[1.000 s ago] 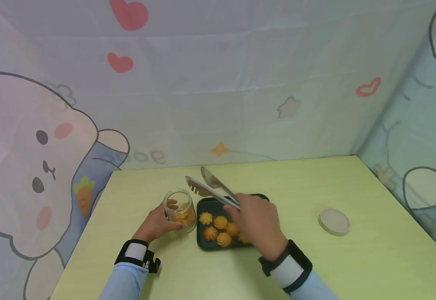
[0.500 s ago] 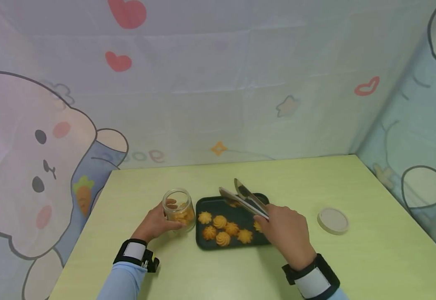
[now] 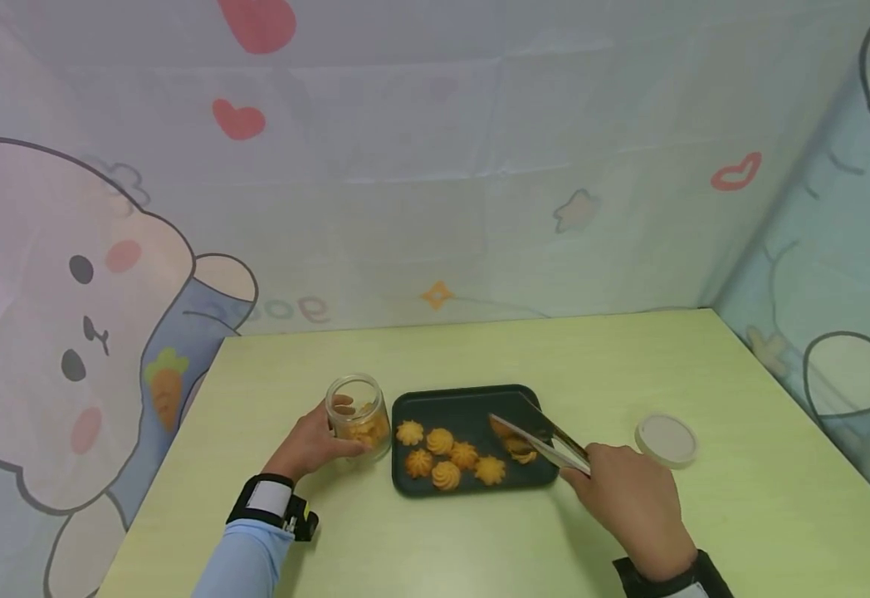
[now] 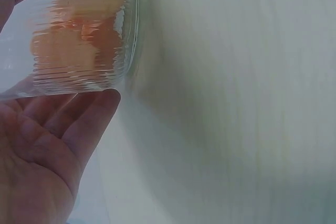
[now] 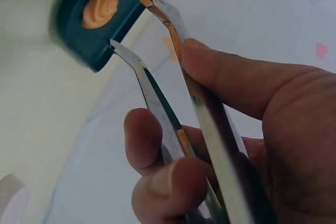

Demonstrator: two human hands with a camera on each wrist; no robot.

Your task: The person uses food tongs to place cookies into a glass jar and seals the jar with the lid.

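Item under handling: the small golden piped cookies [image 3: 446, 457] lying on the dark green rectangular tray [image 3: 472, 399] at table centre. Judged light, brittle and crumbly; best taken across the sides with gentle pressure. The right hand [image 3: 632, 502] curls its fingers [image 5: 157, 145] round the steel serving tongs [image 3: 540, 440], arms apart, tips over a cookie at the tray's right end. The left hand [image 3: 308, 448] wraps the ribbed clear glass jar [image 3: 359, 415], part-filled, just left of the tray. 1 round beige lid [image 3: 665, 440] lies apart, right, on the pale green table [image 3: 629, 365].
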